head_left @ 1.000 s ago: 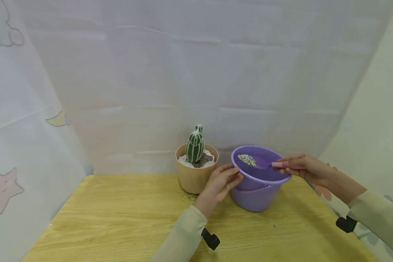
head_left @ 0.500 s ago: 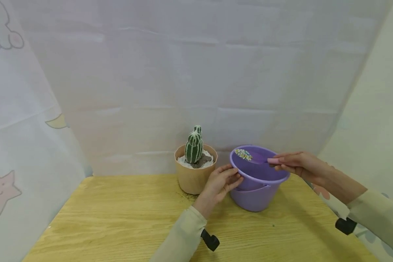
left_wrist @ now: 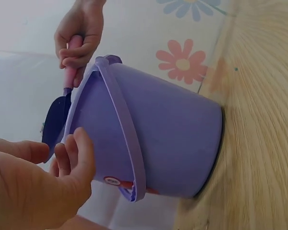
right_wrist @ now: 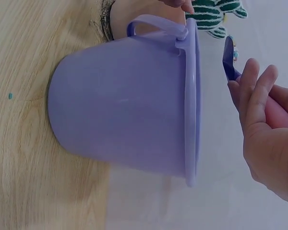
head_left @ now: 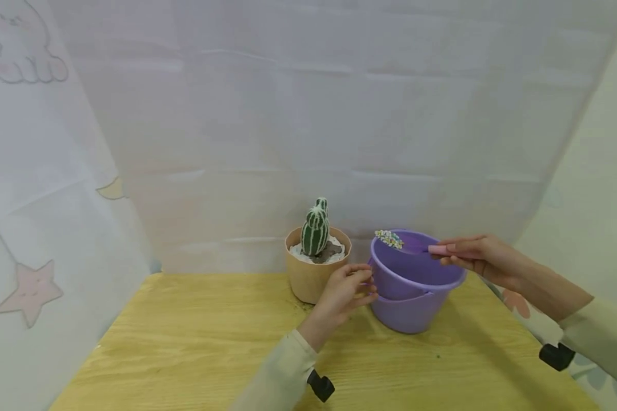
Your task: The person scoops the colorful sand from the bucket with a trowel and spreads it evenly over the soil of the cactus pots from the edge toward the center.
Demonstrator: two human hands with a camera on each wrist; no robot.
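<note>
bucket (head_left: 416, 285) beside cactus pot (head_left: 311, 279), narrow gap

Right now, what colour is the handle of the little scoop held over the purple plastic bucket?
Pink, on the purple-bladed scoop; the left wrist view shows it best.
</note>
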